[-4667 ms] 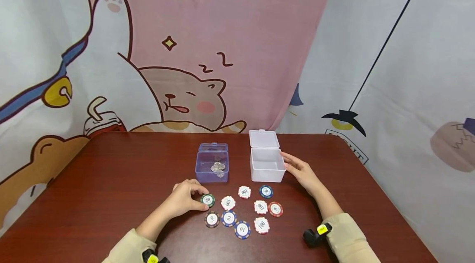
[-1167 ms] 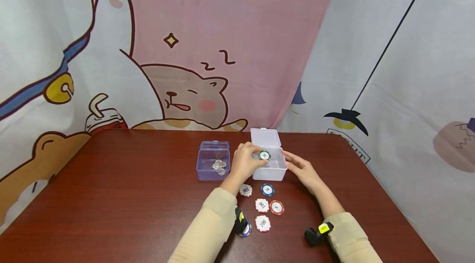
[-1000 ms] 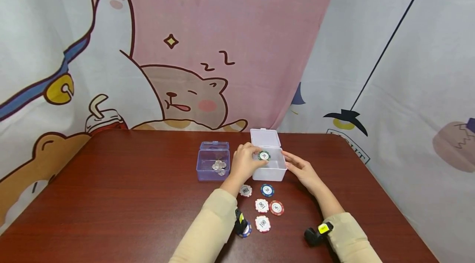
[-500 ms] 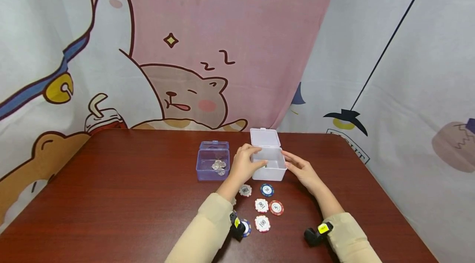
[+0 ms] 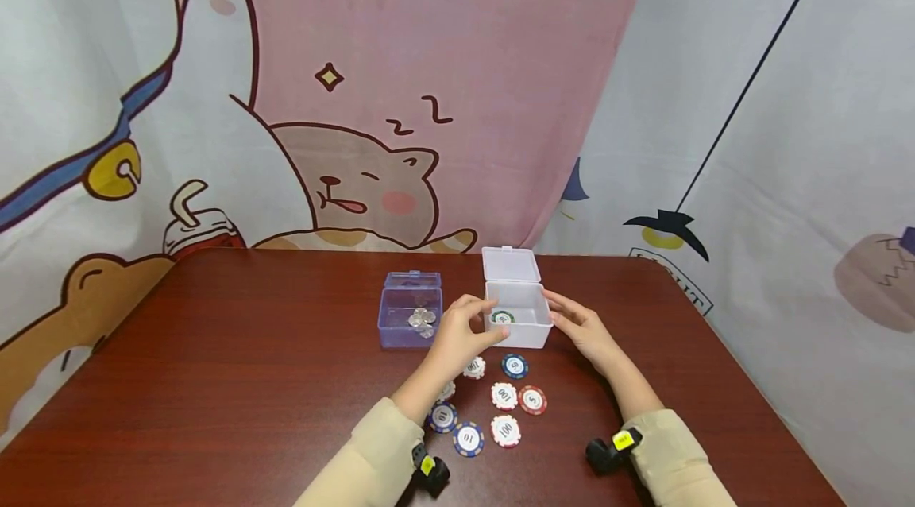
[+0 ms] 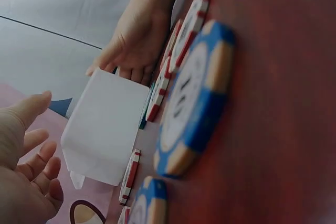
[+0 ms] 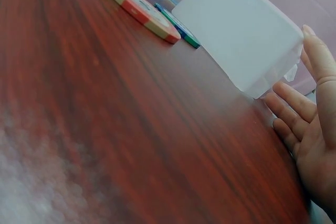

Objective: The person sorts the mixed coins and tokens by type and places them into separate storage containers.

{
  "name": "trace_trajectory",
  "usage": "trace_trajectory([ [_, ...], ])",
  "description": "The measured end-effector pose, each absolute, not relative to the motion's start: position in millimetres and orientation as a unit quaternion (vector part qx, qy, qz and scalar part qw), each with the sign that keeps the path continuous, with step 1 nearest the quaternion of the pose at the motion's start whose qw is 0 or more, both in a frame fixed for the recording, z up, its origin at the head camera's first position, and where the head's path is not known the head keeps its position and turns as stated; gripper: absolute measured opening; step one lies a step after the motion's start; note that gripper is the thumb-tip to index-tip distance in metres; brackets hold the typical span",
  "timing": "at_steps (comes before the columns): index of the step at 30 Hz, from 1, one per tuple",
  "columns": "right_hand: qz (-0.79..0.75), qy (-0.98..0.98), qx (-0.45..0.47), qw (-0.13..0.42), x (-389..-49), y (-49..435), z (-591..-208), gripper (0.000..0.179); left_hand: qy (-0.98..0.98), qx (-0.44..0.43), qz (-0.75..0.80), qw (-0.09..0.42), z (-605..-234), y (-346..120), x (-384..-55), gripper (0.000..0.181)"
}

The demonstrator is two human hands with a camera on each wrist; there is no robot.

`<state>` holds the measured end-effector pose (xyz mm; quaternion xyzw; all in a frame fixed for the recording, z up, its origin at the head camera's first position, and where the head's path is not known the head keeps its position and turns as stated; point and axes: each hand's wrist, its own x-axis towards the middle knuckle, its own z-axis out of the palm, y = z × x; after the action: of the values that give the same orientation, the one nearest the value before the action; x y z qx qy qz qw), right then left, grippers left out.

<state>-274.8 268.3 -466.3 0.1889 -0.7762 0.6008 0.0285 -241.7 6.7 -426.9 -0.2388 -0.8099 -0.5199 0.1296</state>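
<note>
A white plastic box [image 5: 527,337] stands with its lid tipped back. Inside it, near the front left, lies a green poker chip [image 5: 503,318]. My left hand [image 5: 456,338] hovers at the box's front left, thumb and fingers parted and holding nothing. On the other side, my right hand [image 5: 582,334] touches the box's right wall with nearly straight fingers. In the right wrist view, its thumb [image 7: 318,51] meets the box's upper edge.
A blue clear box [image 5: 400,336], lid up, holds several silver coins [image 5: 422,321] left of the white one. Several chips lie in front, including a blue-rimmed 50 chip [image 5: 515,366], a red chip [image 5: 532,400] and a blue-and-tan chip [image 5: 468,439]. The left sleeve covers part of the table.
My left hand brought the green chip from the table to the white box and let it go inside. It has since drawn back toward the front left. My right hand stays at the box.
</note>
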Motion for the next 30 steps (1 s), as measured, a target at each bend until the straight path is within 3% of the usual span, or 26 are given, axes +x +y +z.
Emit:
trace_trajectory([
  [19,0.605,-0.773,0.188,0.027,-276.2,268.8,-468.2,0.044,-0.834,-0.273,-0.477,0.053,-440.4,-17.2,-219.5,0.054],
  [30,0.599,-0.779,0.185,0.031,-275.7,268.9,-467.4,0.044,-0.856,-0.289,-0.425,0.053,-451.7,-24.6,-217.8,0.054],
])
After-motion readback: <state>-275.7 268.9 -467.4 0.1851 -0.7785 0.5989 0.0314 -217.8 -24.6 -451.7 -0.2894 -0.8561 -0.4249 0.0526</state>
